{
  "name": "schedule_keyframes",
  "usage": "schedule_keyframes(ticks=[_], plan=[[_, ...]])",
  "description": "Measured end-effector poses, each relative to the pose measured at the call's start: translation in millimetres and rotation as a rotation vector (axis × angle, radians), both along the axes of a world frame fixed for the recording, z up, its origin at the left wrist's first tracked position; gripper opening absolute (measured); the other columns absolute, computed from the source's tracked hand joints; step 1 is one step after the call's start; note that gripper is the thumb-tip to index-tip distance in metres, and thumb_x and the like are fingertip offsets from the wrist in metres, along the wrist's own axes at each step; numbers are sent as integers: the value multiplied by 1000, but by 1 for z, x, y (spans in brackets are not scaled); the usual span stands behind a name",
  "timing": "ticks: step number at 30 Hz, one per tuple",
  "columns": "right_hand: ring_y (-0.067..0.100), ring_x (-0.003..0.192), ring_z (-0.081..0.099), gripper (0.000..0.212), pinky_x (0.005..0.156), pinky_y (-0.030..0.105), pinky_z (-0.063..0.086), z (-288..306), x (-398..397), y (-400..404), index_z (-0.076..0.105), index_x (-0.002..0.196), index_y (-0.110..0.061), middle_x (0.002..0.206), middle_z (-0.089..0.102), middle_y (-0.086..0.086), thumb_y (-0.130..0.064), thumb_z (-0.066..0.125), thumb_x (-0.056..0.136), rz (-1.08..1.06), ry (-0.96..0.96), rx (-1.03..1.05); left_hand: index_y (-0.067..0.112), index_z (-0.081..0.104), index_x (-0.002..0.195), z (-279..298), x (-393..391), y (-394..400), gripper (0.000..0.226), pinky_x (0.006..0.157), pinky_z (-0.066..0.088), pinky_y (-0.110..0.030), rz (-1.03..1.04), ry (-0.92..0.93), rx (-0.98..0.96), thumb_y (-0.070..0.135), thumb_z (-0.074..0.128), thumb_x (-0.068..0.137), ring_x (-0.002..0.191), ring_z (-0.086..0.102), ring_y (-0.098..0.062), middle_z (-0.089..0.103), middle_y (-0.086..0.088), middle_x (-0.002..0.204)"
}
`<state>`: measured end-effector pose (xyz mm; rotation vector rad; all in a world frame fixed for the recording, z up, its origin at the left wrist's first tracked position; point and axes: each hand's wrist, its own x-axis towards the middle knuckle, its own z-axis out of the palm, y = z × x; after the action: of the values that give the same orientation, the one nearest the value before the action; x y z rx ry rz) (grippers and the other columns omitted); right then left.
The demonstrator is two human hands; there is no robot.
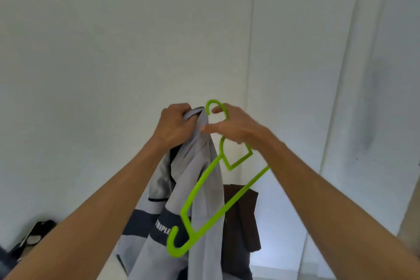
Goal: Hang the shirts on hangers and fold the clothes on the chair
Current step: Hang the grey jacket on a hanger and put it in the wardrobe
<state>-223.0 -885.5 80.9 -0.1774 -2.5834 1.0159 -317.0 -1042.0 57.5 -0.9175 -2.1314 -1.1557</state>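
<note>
Left hand (176,128): fingers curled tight round the bunched top of the grey shirt (204,179), held up before the white wall (113,41).
Right hand (236,128): grasps the neck of the green hanger (204,207) just below its hook; thumb tip touches the shirt's top.
Green hanger: tilted, its lower arm lying across the front of the shirt.
Grey shirt: hangs straight down from the left grip, dark band with white lettering low on it.
Brown garment (245,216): behind the shirt, lower right.
</note>
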Motion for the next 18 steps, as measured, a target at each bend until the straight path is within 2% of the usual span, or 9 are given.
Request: schedule_keyframes(ticks=[2,4,6,10,11,14,16,18], plan=[[22,105,60,72,76,34,52,-18,-6,-18,50,129,-25,120,58,-1,-49,81,68,-12,-40,7,11,52,59,10,-1,1,31,48,33,-16,8,42,-34,20,64,86,51,43,-7,49,2,53],[24,97,62,57,81,43,57,-35,-12,-30,52,116,-23,110,60,2,-42,75,68,-60,-7,-55,9,60,64,18,-2,-1,24,46,33,-14,12,55,-70,20,70,82,53,47,-11,55,0,57],[26,86,65,36,73,41,59,-42,-16,-33,58,102,-17,97,63,4,-29,67,70,-123,28,-126,11,64,68,23,-2,-7,21,46,33,-11,5,45,-105,25,75,77,53,48,-8,56,4,58],[31,76,64,3,60,31,46,-34,-20,-21,59,72,-13,77,63,7,-14,60,71,-222,95,-131,19,59,69,21,-5,-33,31,48,32,-18,-97,-126,-177,21,89,67,54,44,-8,53,6,59],[28,69,62,6,57,29,44,-30,-21,-18,56,65,-14,71,61,5,-10,57,70,-221,119,-152,22,55,69,14,-6,-39,32,50,32,-21,-53,-129,-255,16,87,69,60,47,-11,54,7,63],[21,56,47,20,49,27,35,-18,-25,-20,42,56,-18,60,49,0,-6,49,70,-191,171,-173,26,48,73,-25,-13,-50,24,55,31,-28,275,-70,-433,16,69,80,78,53,-20,53,9,75],[21,56,45,20,49,27,33,-16,-27,-24,42,58,-18,62,48,0,-6,50,72,-175,159,-123,27,49,77,-53,-13,-56,20,60,34,-30,424,-103,-410,23,67,84,83,57,-25,56,5,84],[21,60,50,18,52,27,36,-17,-28,-25,45,61,-17,66,52,1,-8,52,75,-176,140,-85,24,51,74,-70,-13,-60,23,58,35,-30,471,-181,-340,31,69,87,79,59,-27,60,0,84]])
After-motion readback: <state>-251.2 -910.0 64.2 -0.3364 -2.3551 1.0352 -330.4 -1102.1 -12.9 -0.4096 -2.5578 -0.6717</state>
